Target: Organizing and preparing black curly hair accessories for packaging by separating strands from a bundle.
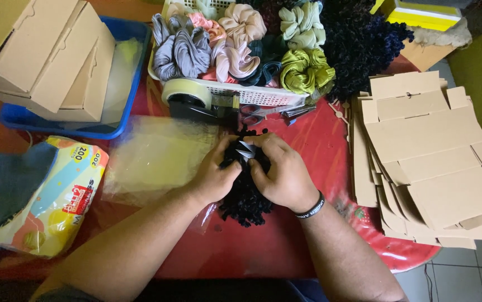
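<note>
Both the left hand (pixel 213 178) and right hand (pixel 283 174) are closed on a fuzzy black scrunchie (pixel 245 193) with a small white tag, on the red table (pixel 313 145); scissors (pixel 258 113) just beyond the fingers might snag it

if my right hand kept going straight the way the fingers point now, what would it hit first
Your right hand points up and left, fingers on the black frilly scrunchie. Past that, it would probably meet your left hand first; depth is hard to judge.
</note>
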